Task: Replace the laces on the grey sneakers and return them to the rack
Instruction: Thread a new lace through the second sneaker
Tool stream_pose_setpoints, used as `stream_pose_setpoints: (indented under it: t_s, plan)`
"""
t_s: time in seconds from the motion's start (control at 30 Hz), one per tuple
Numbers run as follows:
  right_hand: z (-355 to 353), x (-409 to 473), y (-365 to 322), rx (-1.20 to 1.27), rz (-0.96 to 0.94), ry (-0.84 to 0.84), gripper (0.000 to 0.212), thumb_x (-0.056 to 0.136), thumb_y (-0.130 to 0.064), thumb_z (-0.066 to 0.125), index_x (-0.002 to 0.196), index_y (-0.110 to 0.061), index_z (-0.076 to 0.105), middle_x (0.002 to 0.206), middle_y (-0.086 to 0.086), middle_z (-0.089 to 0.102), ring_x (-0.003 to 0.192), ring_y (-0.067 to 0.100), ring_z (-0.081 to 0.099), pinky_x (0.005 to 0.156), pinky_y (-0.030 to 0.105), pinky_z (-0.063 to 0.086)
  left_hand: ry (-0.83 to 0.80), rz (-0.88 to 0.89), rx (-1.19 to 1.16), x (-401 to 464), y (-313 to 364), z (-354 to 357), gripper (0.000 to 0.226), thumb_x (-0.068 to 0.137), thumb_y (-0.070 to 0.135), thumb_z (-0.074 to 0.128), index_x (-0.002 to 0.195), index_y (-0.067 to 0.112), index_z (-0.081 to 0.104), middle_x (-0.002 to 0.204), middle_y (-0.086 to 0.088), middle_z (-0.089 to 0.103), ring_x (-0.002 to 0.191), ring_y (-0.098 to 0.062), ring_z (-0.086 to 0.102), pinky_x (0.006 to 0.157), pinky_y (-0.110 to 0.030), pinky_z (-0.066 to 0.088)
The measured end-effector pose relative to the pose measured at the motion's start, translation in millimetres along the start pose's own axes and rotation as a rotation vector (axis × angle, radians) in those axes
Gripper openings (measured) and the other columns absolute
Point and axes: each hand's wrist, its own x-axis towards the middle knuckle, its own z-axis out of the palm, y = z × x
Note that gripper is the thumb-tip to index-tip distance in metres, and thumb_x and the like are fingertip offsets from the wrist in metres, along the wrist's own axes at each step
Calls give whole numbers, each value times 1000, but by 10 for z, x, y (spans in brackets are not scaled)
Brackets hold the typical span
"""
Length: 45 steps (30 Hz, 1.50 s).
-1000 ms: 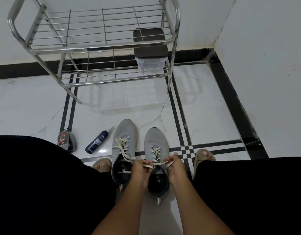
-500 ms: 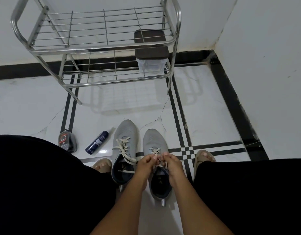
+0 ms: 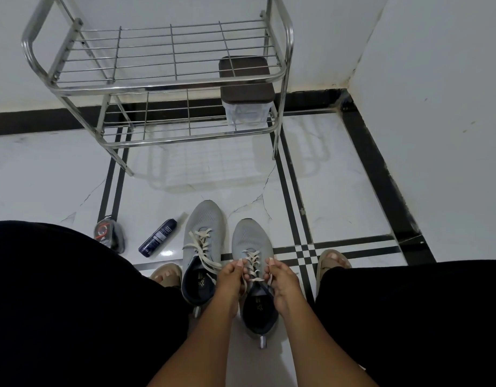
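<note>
Two grey sneakers stand side by side on the floor between my knees, toes pointing away. The left sneaker (image 3: 203, 222) has loose cream laces (image 3: 200, 244) trailing over its dark opening. Over the right sneaker (image 3: 249, 238), my left hand (image 3: 230, 277) and my right hand (image 3: 280, 277) each pinch a side of its cream lace (image 3: 253, 261) at the upper eyelets. The steel shoe rack (image 3: 168, 85) stands against the far wall, both wire shelves bare of shoes.
A clear box with a brown lid (image 3: 245, 88) sits on the rack's lower shelf at the right. A dark spray can (image 3: 157, 238) and a shoe-polish container (image 3: 108, 236) lie on the floor left of the sneakers. My sandalled feet (image 3: 332, 262) flank the shoes. A wall rises on the right.
Both hands moved forward from the lace ends near the tongue, came together, and now sit apart again, holding the lace on either side of the right sneaker's eyelets.
</note>
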Motion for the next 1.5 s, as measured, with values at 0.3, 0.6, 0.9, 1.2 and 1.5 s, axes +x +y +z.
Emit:
stream_pose_setpoints:
  t_s: [0.3,0.6,0.9,1.2,1.5]
  plan:
    - [10,18,35,-48,8,-69,21,97,-2,50,112,-5,64,79,8,63,65,15,55,60,27,55,-120,-47,-25,-48,0,-40,23,100,5,42,105,12,64,69,-1,54,47,-2,44,39,-12,30]
    - [10,-42,-6,-70,-22,-143,27,91,9,52,110,-7,61,95,14,69,69,16,61,71,29,55,-142,64,108,-87,26,-57,16,99,2,43,109,5,55,69,-4,58,42,-2,44,37,-14,30]
    - [-34,9,40,-108,-20,-104,17,91,-2,60,108,-1,62,99,19,71,85,28,68,81,39,57,-163,43,149,-97,50,-59,17,99,8,46,108,0,59,69,-5,63,40,-2,46,38,-13,32]
    - [-59,22,36,-188,-48,-125,11,91,-5,61,99,-2,68,96,22,71,85,29,67,84,40,56,-253,125,250,-128,106,-39,10,93,-2,55,91,-2,65,66,-7,63,47,-3,55,45,-8,40]
    - [-62,-54,-62,-233,-34,-231,18,89,-2,62,105,2,68,108,26,68,92,30,67,86,36,56,-223,173,455,-16,117,-43,9,85,10,70,77,6,71,56,0,66,39,-1,51,40,-12,36]
